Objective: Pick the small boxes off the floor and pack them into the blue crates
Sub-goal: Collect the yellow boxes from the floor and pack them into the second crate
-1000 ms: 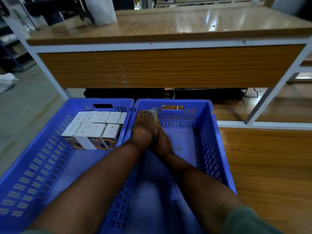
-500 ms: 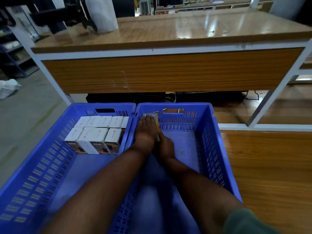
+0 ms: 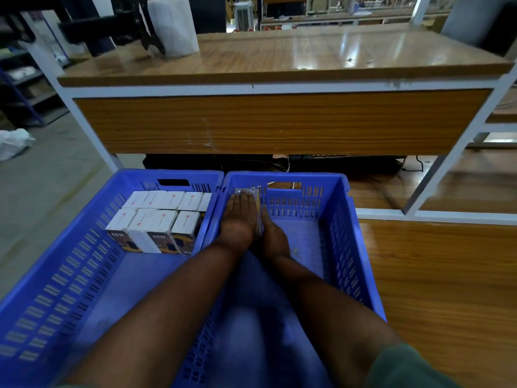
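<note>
left hand (image 3: 238, 217) lies flat, fingers straight, on top of a small box (image 3: 247, 191) at the far left corner of the right blue crate (image 3: 342, 219). right hand (image 3: 272, 238) is set against that box's right side; whether its fingers curl round it cannot be told. to the left of the hands, the left blue crate (image 3: 70, 264) holds two rows of white boxes (image 3: 159, 217) against its far wall. beyond both hands stands a wooden table (image 3: 279, 60) carrying a white roll (image 3: 173, 26).
</note>
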The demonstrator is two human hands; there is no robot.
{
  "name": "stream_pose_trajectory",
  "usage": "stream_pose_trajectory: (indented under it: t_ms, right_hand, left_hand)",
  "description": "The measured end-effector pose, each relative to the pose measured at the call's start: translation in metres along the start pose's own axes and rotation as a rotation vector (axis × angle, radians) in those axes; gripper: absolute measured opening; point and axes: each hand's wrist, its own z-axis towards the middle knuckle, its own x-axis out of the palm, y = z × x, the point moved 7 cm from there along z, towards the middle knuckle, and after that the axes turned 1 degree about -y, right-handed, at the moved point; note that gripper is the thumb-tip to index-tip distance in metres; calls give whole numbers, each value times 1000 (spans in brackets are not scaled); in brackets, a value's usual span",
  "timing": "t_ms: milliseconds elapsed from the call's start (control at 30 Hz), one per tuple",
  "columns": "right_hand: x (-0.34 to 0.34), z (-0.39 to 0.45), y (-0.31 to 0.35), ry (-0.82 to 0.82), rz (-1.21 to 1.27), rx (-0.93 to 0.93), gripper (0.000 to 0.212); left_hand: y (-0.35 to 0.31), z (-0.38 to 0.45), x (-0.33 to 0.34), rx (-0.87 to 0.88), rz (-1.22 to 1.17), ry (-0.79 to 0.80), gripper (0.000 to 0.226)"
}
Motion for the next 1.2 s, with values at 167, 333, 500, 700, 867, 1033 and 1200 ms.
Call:
stream_pose_trajectory:
  t_ms: [167, 333, 500, 700, 867, 1033, 1200]
  right_hand:
    - [-16, -7, 10, 22, -86, -59, 60]
    - [-34, -15, 14, 120, -161, -38, 42]
    - [-63, -33, 38, 141, -366, -58, 39]
    - [-83, -85, 112, 226, -544, -322, 13]
    - [-72, -148, 183, 210, -192, -591, 22]
    - [6, -200, 218, 318, -54, -637, 17]
    - [94, -299, 274, 475, -29, -803, 10]
  left_hand:
    - [0, -13, -3, 10, 14, -81, 75]
    - [-2, -33, -15, 43, 7, -145, 70]
    - [3, -78, -33, 196, -239, -299, 57]
    - [45, -152, -67, 59, -543, -438, 33]
    - [89, -222, -81, -49, -615, -625, 25]
    - [150, -313, -48, -182, -660, -704, 25]
    - [231, -438, -7, -398, -684, -765, 28]
